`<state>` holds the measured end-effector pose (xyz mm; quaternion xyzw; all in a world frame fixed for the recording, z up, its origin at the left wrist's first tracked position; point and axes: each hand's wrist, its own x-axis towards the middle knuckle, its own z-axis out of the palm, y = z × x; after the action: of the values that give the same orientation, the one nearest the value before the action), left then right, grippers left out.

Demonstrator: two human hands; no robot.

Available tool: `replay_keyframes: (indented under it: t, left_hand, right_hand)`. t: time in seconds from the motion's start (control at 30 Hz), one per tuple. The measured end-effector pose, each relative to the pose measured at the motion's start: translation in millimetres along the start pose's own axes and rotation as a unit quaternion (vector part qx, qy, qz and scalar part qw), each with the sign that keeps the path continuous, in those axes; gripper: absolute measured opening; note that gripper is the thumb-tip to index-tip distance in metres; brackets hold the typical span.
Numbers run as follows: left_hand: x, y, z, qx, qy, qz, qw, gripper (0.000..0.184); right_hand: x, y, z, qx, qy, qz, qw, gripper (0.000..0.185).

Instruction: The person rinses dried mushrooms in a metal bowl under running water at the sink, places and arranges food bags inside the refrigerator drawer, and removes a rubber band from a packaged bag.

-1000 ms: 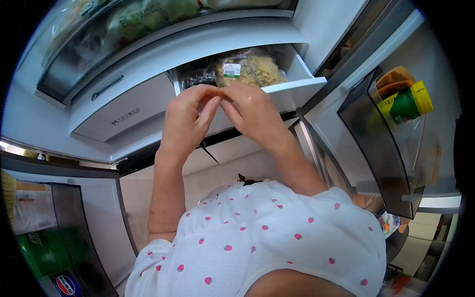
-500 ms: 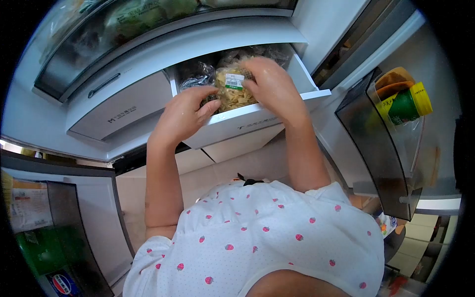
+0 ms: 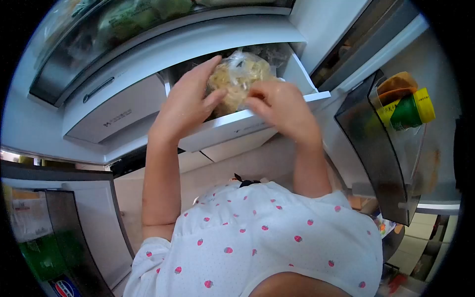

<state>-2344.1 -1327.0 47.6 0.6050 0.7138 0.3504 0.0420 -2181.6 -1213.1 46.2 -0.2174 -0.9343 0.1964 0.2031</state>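
Note:
A clear plastic bag of pale yellow dried food pieces (image 3: 241, 69) sits in the pulled-out fridge drawer (image 3: 299, 72), tilted up between my hands. My left hand (image 3: 190, 96) lies along the bag's left side, fingers stretched out and thumb apart from them. On the right, my right hand (image 3: 284, 106) has its fingers curled in against the bag's lower right edge, thumb and forefinger close together. The exact kind of food cannot be made out, and motion blurs the bag and the right fingers.
More clear plastic (image 3: 274, 54) lies at the drawer's back. A shut drawer (image 3: 116, 111) adjoins on the left, and a clear-fronted drawer (image 3: 148, 22) with bagged greens is above. Open doors flank me; the right door rack (image 3: 378, 148) holds a green-and-yellow container (image 3: 410, 109).
The bag has been turned and lifted slightly; its white-and-green label no longer shows. My right hand moved down and right, while my left fingers straightened upward.

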Motion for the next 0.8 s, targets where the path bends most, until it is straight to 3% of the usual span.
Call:
replay_keyframes:
  t: [0.07, 0.2, 0.27, 0.3, 0.37, 0.4, 0.47, 0.53, 0.57, 0.63, 0.8]
  left_hand:
    - [2.6, 1.9, 4.4, -0.003, -0.038, 0.002, 0.999, 0.056]
    - [2.8, -1.8, 3.4, 0.038, -0.079, 0.022, 0.996, 0.049]
    - [3.4, -0.2, 0.4, 0.046, -0.099, 0.008, 0.994, 0.043]
    - [3.8, 0.1, -0.3, 0.05, -0.127, 0.007, 0.991, 0.037]
    - [4.4, 0.9, -2.5, 0.054, -0.156, 0.008, 0.986, 0.032]
    - [4.4, 1.8, -3.6, 0.053, -0.174, -0.022, 0.983, 0.03]
    - [3.1, 5.5, -4.3, 0.053, -0.19, -0.048, 0.979, 0.028]
    - [0.7, 9.3, -3.3, -0.076, -0.024, -0.169, 0.982, 0.032]
    - [1.2, 8.3, -0.5, -0.076, -0.025, -0.168, 0.982, 0.032]
    - [0.3, 4.3, 8.1, 0.021, 0.107, 0.024, 0.994, 0.038]
    - [1.7, 5.7, 5.2, 0.021, 0.027, -0.01, 0.999, 0.038]
  right_hand:
    - [-4.0, -8.2, 6.4, 0.035, 0.007, -0.041, 0.999, 0.017]
    - [-2.6, -10.2, 6.3, 0.076, -0.009, -0.005, 0.997, 0.017]
    - [7.0, -7.0, 12.4, 0.112, 0.138, -0.004, 0.984, 0.02]
    - [15.1, -2.0, 18.8, 0.112, 0.139, -0.004, 0.984, 0.02]
    - [30.3, 6.2, 30.1, -0.006, 0.285, -0.097, 0.954, 0.026]
    - [28.8, 7.4, 30.4, -0.007, 0.286, -0.096, 0.953, 0.026]
    - [22.6, 2.4, 25.1, -0.008, 0.118, -0.094, 0.989, 0.027]
    - [19.4, -4.1, 17.0, -0.001, 0.099, -0.087, 0.991, 0.026]
    - [17.8, -6.3, 15.3, 0.008, 0.08, -0.079, 0.994, 0.024]
    - [13.6, -6.3, 17.8, 0.007, 0.079, -0.085, 0.993, 0.023]
    - [7.6, -9.2, 16.8, 0.029, 0.086, -0.086, 0.992, 0.021]
